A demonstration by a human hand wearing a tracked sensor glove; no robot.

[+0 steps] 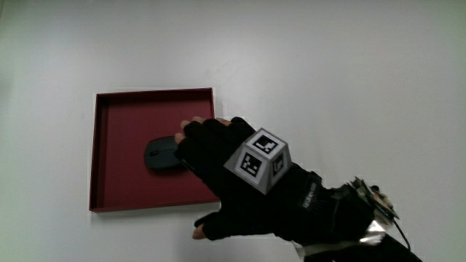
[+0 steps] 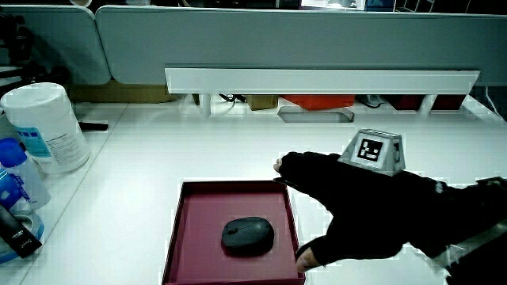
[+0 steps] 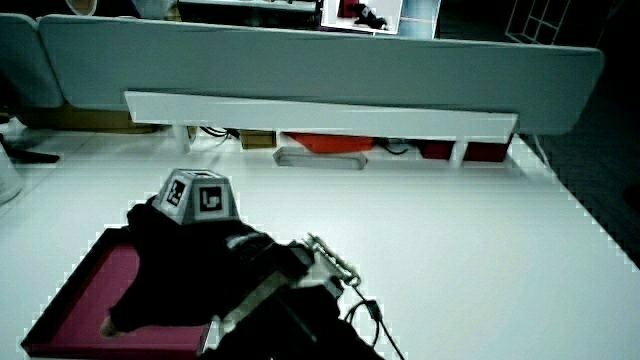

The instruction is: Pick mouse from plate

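1. Plate [image 1: 124, 120]: dark red square tray w/ raised rim, flat on the white table [image 1: 328, 65].
2. Mouse [image 1: 163, 154]: dark grey, lying in the plate, roughly mid-tray, toward the rim nearest the hand. In a side view it sits free on the tray floor [image 2: 246, 236], nothing gripping it.
3. Hand [image 1: 226, 171]: black glove, patterned cube [image 1: 260, 159] on its back, over the plate's edge, just beside the mouse. Fingers [image 1: 195, 135] spread, thumb [image 1: 207, 227] apart from them; holds nothing. Main view: fingertips overlap the mouse's end; contact – can't tell.
4. In a side view the hand [image 3: 170, 260] hides the mouse.
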